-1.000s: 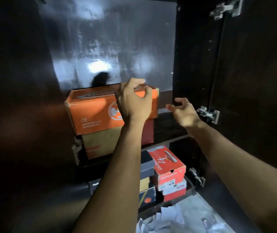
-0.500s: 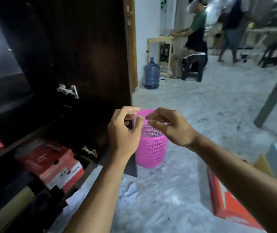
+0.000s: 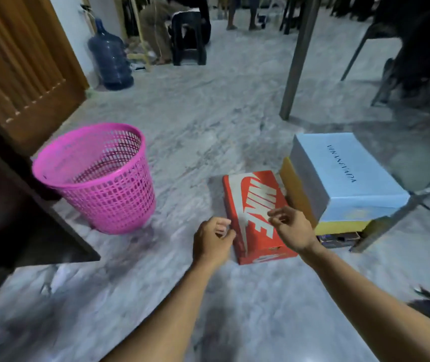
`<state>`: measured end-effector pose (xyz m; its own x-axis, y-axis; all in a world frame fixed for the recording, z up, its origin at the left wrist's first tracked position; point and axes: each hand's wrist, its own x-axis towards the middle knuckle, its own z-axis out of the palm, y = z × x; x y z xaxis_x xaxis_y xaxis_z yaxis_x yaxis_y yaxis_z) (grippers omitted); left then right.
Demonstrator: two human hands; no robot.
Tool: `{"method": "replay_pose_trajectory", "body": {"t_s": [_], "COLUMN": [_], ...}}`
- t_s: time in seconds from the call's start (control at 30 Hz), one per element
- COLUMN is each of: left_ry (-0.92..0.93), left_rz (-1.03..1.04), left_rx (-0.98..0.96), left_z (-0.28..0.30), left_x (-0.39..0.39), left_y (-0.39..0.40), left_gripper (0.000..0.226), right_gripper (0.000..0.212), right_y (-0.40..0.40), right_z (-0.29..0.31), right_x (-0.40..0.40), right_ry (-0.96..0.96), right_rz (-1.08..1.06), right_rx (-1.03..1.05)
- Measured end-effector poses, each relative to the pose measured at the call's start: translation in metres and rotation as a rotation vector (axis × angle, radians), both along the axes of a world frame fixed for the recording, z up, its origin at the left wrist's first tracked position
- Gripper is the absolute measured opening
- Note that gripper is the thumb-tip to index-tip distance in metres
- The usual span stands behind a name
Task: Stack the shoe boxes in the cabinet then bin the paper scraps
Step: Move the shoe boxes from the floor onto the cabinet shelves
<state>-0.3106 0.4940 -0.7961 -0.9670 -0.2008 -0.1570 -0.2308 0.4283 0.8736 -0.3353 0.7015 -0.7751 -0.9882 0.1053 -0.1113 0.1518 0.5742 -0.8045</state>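
Note:
A red Nike shoe box (image 3: 254, 205) lies flat on the marbled floor. My left hand (image 3: 212, 241) hovers at its left near corner, fingers loosely curled and empty. My right hand (image 3: 290, 227) hangs over the box's right near part, fingers loosely curled, holding nothing. Right of it a light blue box (image 3: 344, 173) sits on a yellow box (image 3: 339, 226), with a dark box (image 3: 339, 240) underneath. A pink mesh bin (image 3: 96, 176) stands on the floor to the left. The dark cabinet's open door (image 3: 25, 218) fills the left edge. A bit of white paper (image 3: 57, 278) lies near the cabinet.
A grey table leg (image 3: 297, 58) stands behind the boxes, and a chair leg (image 3: 388, 215) crosses beside the stack. A blue water jug (image 3: 110, 56) stands by a wooden door (image 3: 20, 69). People and a black stool are far back.
The view swung from the cabinet shelves, past the pink bin, down to the floor. Both hands left the orange box on the shelf and now hover over the red Nike box.

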Motion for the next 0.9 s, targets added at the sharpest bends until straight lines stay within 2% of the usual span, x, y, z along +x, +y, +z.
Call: {"method": "replay_pose_trajectory", "body": {"t_s": [0.07,0.13,0.2,0.27,0.4,0.5,0.57,0.67,0.77,0.83,0.9], "left_ry": [-0.246,-0.401,-0.457,-0.469,-0.410,-0.354,-0.296,-0.292,-0.342,-0.351,-0.342], "left_rz": [0.031,0.088,0.087,0.082,0.119,0.240,0.407,0.684,0.695,0.609,0.557], "left_rx": [0.097,0.190,0.234,0.265,0.301,0.250,0.140,0.112,0.227,0.331,0.398], "left_z": [-0.037,-0.078,-0.115,-0.130,-0.153,-0.163,-0.166,-0.162,-0.162,-0.166,-0.171], "left_x": [-0.012,-0.028,-0.040,-0.042,-0.039,-0.037,-0.039,-0.038,-0.028,-0.019,-0.012], "left_y": [0.022,0.039,0.052,0.062,0.055,0.026,-0.001,-0.037,-0.050,-0.052,-0.055], "left_gripper": [0.025,0.048,0.072,0.077,0.041,0.040,0.038,0.061,0.079,0.083,0.083], "right_gripper": [0.024,0.048,0.075,0.086,0.084,0.079,0.068,0.048,0.039,0.046,0.066], "right_y": [0.020,0.039,0.064,0.073,0.045,0.020,-0.005,-0.026,-0.013,0.004,0.018], "right_z": [-0.043,-0.087,-0.143,-0.168,-0.148,-0.150,-0.149,-0.145,-0.147,-0.152,-0.153], "right_x": [-0.012,-0.031,-0.061,-0.077,-0.056,-0.025,0.001,0.020,-0.008,-0.041,-0.074], "right_ry": [-0.082,-0.144,-0.188,-0.263,-0.326,-0.300,-0.320,-0.298,-0.162,-0.082,-0.108], "right_rz": [-0.071,-0.126,-0.150,-0.178,-0.246,-0.245,-0.141,-0.047,-0.260,-0.382,-0.340], "right_rx": [0.027,0.074,0.174,0.214,0.253,0.203,0.126,0.074,0.038,0.002,0.020]}}
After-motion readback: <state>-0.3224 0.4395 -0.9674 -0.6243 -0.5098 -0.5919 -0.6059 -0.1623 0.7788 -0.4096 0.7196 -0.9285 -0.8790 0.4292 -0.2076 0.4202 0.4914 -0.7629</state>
